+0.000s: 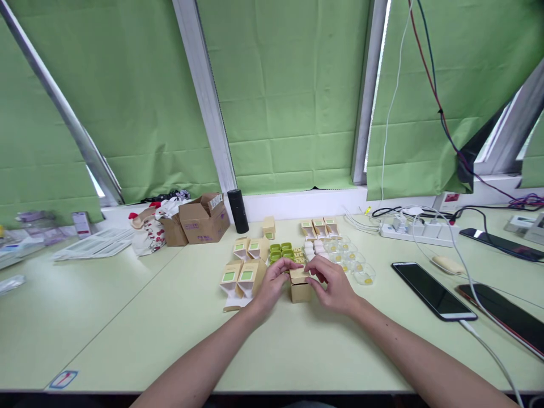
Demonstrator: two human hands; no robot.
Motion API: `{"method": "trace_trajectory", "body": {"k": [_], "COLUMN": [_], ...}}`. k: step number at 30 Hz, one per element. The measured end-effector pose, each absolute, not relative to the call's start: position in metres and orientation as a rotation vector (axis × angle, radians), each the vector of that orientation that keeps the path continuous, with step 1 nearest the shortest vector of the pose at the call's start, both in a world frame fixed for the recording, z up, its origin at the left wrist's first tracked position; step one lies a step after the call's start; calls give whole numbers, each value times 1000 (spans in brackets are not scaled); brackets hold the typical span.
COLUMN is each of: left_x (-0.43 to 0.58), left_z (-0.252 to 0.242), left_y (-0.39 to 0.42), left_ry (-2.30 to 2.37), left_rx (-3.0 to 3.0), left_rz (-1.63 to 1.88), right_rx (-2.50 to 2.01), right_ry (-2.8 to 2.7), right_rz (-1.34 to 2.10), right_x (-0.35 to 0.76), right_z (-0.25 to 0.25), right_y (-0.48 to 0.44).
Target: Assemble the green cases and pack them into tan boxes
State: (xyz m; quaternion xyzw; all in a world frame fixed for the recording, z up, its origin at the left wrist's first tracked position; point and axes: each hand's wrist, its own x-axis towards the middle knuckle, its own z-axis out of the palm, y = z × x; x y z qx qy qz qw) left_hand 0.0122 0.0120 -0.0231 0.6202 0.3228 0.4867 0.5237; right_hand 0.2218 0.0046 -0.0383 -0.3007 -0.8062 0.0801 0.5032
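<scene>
A small tan cardboard box [301,290] stands upright on the pale green table [127,317], in the middle. My left hand [272,283] curls round its left side, fingertips pinching the top flap. On the right side of the box my right hand [334,286] does the same, its fingers bent onto the lid. Just behind the box sit green plastic inserts [281,251], small white pieces [313,248] and clear plastic cups [355,262]. Left of my hands lie several tan boxes with green windows [243,271].
A brown shipping carton [204,218] and a black cylinder [238,211] stand at the back. Right of me are a phone on a cable [433,290], a second phone [501,317], a power strip [419,229] and wires. Packets lie far left [96,243].
</scene>
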Motion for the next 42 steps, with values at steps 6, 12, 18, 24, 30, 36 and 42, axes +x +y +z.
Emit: {"method": "trace_trajectory", "body": {"k": [6, 12, 18, 24, 30, 36, 42], "left_x": [11, 10, 10, 11, 11, 12, 13], "left_z": [-24, -27, -25, -22, -22, -22, -22], "left_y": [9, 10, 8, 4, 3, 3, 3], "left_ry": [753, 745, 738, 753, 758, 761, 753], "left_rx": [1543, 1636, 1638, 1627, 1608, 1599, 1602], "left_rz": [1169, 1173, 1158, 1145, 1132, 1140, 1147], "right_rx": [-678, -655, -640, -690, -944, -1017, -1024], "right_ry": [-1974, -1979, -1998, -2015, -1833, -1856, -1881], "right_rz": [100, 99, 101, 192, 417, 563, 554], "right_x": [222, 221, 221, 221, 219, 218, 219], "right_z": [-40, -42, -41, -36, -38, -40, -40], "right_y": [6, 6, 5, 1, 7, 11, 11]}}
